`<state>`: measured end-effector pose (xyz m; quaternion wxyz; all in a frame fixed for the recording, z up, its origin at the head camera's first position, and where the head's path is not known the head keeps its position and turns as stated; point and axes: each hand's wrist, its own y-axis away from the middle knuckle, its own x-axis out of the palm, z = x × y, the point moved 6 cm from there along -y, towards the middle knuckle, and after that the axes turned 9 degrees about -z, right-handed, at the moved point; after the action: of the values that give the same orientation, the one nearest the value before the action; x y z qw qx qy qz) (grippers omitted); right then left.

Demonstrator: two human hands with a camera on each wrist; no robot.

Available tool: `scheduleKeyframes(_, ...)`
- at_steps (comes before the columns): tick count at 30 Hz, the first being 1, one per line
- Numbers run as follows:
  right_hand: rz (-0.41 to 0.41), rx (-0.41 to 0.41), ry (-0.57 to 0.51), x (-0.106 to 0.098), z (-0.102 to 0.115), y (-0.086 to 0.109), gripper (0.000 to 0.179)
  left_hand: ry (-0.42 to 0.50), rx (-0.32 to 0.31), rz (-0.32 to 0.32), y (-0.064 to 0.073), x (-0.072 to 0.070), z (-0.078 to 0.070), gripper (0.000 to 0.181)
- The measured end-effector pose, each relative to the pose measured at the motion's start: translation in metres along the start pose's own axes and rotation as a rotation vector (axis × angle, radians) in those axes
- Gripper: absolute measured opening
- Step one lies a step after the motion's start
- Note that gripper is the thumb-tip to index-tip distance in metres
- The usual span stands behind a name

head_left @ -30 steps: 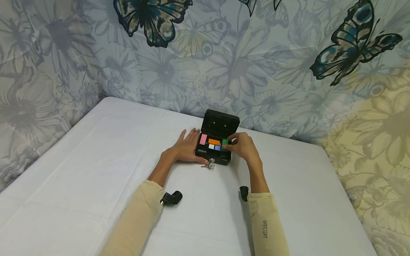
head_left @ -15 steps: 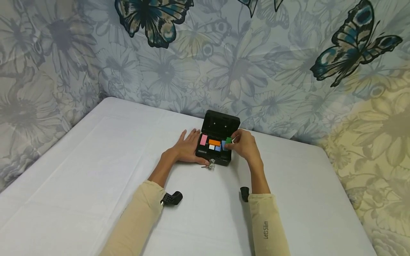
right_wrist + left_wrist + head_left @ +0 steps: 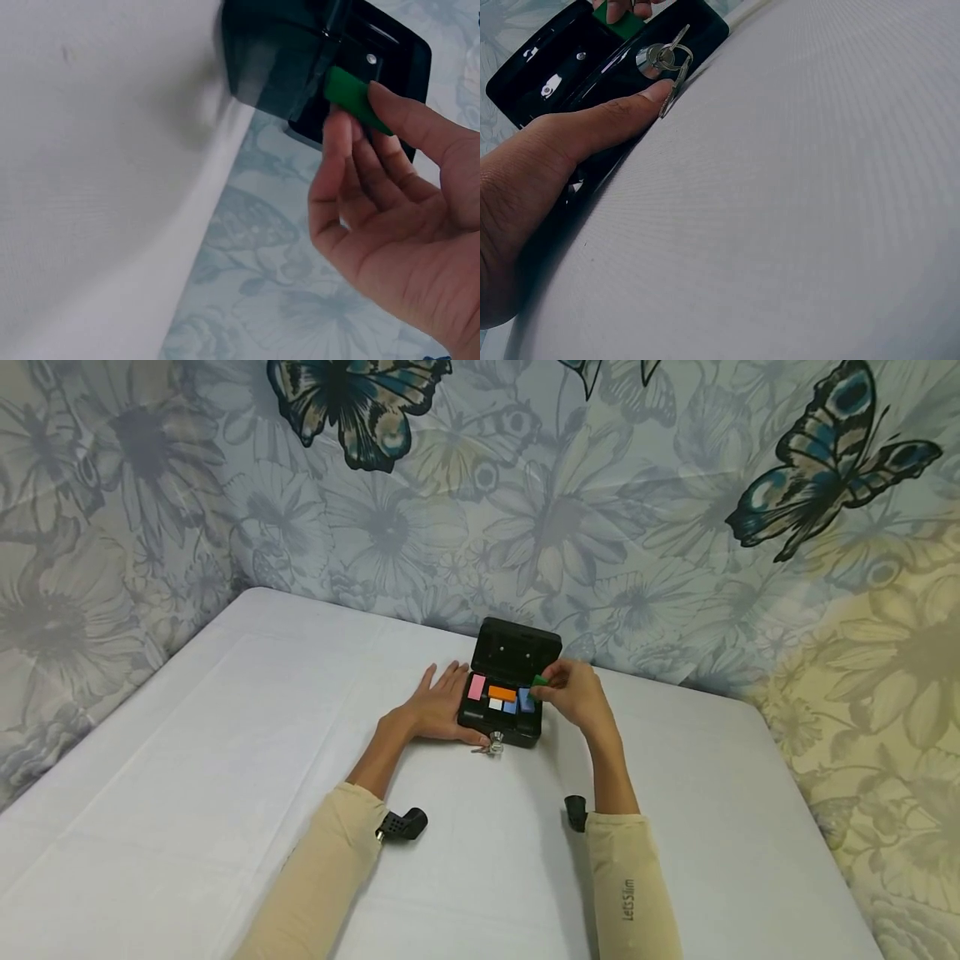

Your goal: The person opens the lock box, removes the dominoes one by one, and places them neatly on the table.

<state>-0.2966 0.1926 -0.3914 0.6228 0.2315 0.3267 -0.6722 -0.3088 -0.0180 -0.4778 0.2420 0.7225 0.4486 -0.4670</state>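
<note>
A small black lockable box [image 3: 521, 738] stands on the table with its lid [image 3: 516, 649] raised. Inside lie a pink block [image 3: 476, 687], an orange block [image 3: 502, 693], a white one [image 3: 495, 704] and blue ones [image 3: 527, 700]. My right hand [image 3: 577, 697] pinches a green block [image 3: 351, 96] between thumb and fingers, just over the box's right side. My left hand [image 3: 435, 708] rests with fingers spread along the box's left side. Its thumb [image 3: 619, 120] lies along the front, near the lock [image 3: 652, 60] with keys [image 3: 676, 82] hanging from it.
A white cloth covers the table [image 3: 247, 727]. Right behind the box comes the table's far edge, then a wall covering [image 3: 555, 518] with flowers and butterflies. Small black cameras [image 3: 402, 824] sit at both wrists.
The right hand has lifted the green block from the box's right side and moved slightly up and right, uncovering a blue block. The left hand has stayed in place.
</note>
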Motion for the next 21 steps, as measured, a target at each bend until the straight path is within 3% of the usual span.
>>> scheduleKeyframes(21, 0.108, 0.035, -0.089, -0.024, -0.005, 0.001, 0.028, -0.008, -0.006, -0.001, 0.000, -0.001, -0.001, 0.130)
